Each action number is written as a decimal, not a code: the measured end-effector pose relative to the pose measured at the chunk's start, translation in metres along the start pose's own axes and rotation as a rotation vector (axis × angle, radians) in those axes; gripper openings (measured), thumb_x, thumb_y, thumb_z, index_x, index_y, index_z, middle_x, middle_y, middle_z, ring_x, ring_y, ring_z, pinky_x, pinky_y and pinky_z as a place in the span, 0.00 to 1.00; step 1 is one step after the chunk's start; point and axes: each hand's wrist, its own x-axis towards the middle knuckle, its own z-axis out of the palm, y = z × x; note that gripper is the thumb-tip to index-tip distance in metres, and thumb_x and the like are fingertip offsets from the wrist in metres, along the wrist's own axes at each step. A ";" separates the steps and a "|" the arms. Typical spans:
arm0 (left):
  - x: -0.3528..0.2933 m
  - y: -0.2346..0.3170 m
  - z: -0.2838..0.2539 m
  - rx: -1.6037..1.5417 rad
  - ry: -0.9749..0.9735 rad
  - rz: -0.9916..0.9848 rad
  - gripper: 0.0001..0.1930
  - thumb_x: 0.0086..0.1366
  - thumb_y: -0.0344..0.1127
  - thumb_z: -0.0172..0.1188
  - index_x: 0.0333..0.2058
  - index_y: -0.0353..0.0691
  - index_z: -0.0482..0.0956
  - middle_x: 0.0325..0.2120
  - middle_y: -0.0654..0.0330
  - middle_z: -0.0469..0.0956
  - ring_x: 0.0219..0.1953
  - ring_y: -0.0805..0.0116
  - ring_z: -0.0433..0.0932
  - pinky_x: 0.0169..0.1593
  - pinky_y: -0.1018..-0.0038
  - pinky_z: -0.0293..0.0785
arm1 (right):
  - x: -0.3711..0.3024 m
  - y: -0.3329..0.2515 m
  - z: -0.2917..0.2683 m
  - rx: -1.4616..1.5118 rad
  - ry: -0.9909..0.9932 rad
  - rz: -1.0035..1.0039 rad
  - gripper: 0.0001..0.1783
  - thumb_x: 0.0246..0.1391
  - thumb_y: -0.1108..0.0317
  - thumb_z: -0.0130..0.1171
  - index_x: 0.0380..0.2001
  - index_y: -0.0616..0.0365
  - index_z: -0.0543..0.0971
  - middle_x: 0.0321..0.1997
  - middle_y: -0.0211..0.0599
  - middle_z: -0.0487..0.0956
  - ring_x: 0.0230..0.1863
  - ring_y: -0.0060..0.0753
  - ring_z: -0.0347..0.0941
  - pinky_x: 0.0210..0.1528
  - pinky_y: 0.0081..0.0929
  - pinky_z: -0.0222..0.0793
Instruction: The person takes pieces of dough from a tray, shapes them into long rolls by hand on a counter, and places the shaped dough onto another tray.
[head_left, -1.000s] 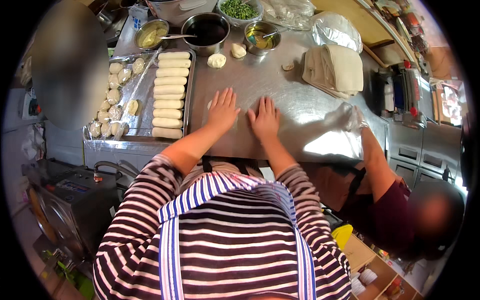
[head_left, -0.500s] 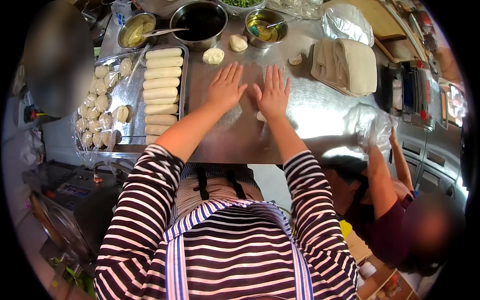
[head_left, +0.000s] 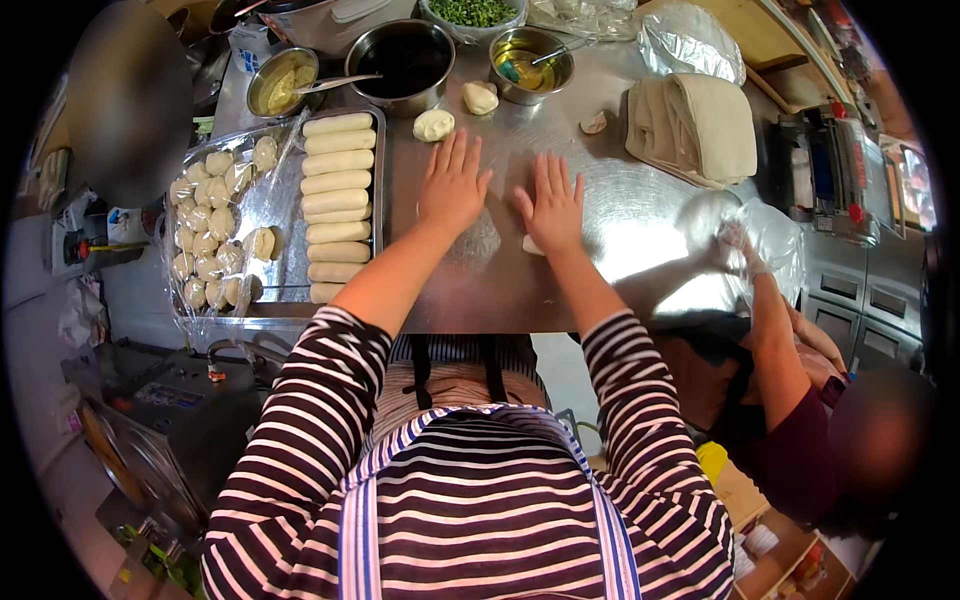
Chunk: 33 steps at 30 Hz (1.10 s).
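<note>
My left hand (head_left: 455, 192) is open, palm down with fingers stretched out on or just above the steel table (head_left: 450, 290). Its fingertips come close to a pale dough ball (head_left: 434, 125); a second dough ball (head_left: 480, 97) sits a little farther back. To the right, my right hand (head_left: 553, 210) is also open and flat, thumb held apart. A small pale dough piece (head_left: 531, 246) shows at the edge of its palm, the rest hidden beneath. Neither hand grips anything.
A metal tray (head_left: 379, 160) at left holds dough rolls (head_left: 338, 183) and plastic-covered dough balls (head_left: 220, 222). Behind stand bowls of dark liquid (head_left: 400, 62), yellow oil (head_left: 528, 72) and paste (head_left: 290, 85). Folded cloth (head_left: 690, 130) lies right. Near it, a co-worker's hand (head_left: 738, 240) handles clear plastic.
The view has shifted slightly. My right hand has drawn a little toward me, and my left fingertips are nearer the front dough ball. At right, the co-worker's hand and plastic have moved.
</note>
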 end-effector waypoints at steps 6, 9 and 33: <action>-0.105 0.006 -0.044 -0.001 -0.262 0.094 0.30 0.65 0.45 0.52 0.62 0.37 0.61 0.65 0.52 0.58 0.67 0.58 0.56 0.69 0.60 0.48 | -0.111 -0.011 -0.032 0.016 -0.270 -0.011 0.41 0.55 0.45 0.52 0.65 0.59 0.60 0.70 0.48 0.57 0.70 0.53 0.50 0.69 0.54 0.42; -0.169 0.024 -0.085 -0.099 -0.429 0.059 0.32 0.60 0.40 0.58 0.62 0.39 0.62 0.64 0.53 0.59 0.67 0.58 0.56 0.68 0.59 0.48 | -0.181 -0.031 -0.062 0.104 -0.325 0.039 0.42 0.52 0.43 0.54 0.64 0.59 0.61 0.68 0.49 0.59 0.69 0.55 0.52 0.68 0.56 0.43; 0.000 0.012 0.010 0.079 0.016 -0.045 0.25 0.64 0.43 0.51 0.61 0.49 0.66 0.63 0.55 0.61 0.67 0.55 0.56 0.67 0.50 0.46 | -0.006 0.010 -0.004 -0.011 0.110 0.121 0.33 0.56 0.53 0.54 0.64 0.48 0.63 0.66 0.40 0.64 0.67 0.51 0.57 0.67 0.60 0.42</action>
